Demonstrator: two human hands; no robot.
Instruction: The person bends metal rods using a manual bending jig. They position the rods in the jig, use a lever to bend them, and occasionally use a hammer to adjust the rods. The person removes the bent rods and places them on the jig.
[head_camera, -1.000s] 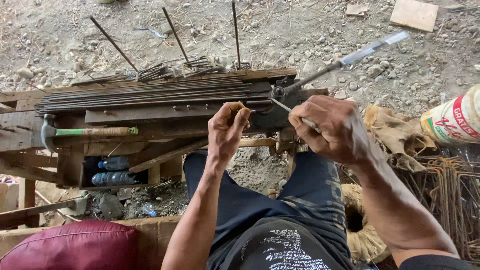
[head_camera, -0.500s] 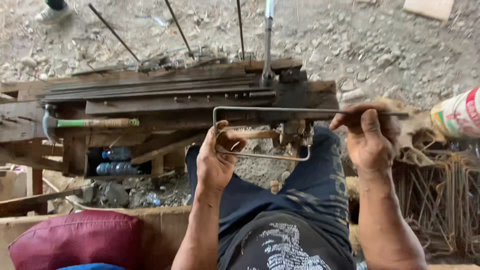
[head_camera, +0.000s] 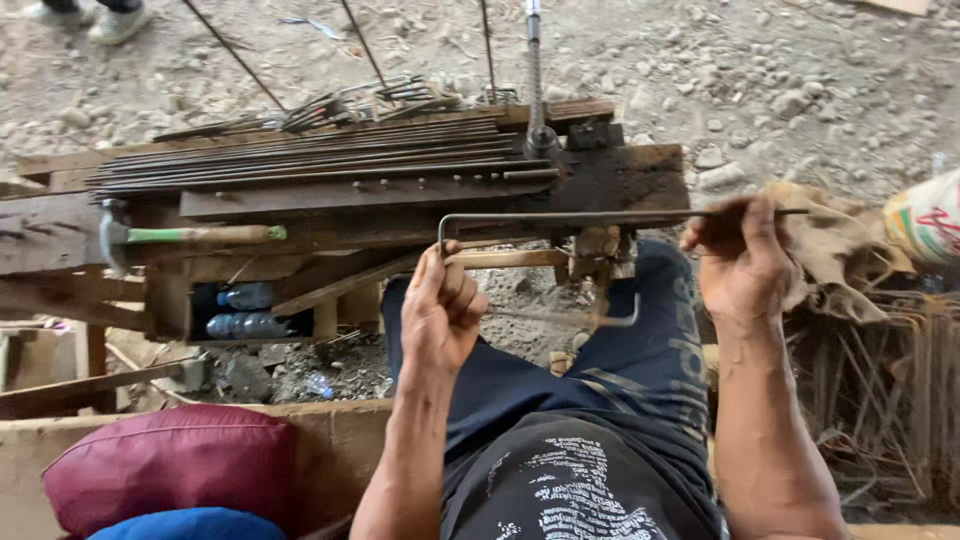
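We grip a bent steel rod (head_camera: 560, 217) in our closed left hand (head_camera: 440, 312) and right hand (head_camera: 745, 262); a slipping grip could snag it on the wooden bench (head_camera: 400, 195).

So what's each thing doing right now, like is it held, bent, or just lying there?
Bent steel rod: bent into a partly formed rectangle, held at both ends.
Left hand: closed around the rod's left corner.
Right hand: pinching the rod's straight end.
Straight rods: lying flat in a bundle on the wooden bench.
Hammer: lying on its side, untouched.
Bending lever: standing on the bench, nobody holding it.
Plastic bottles: lying under the bench.
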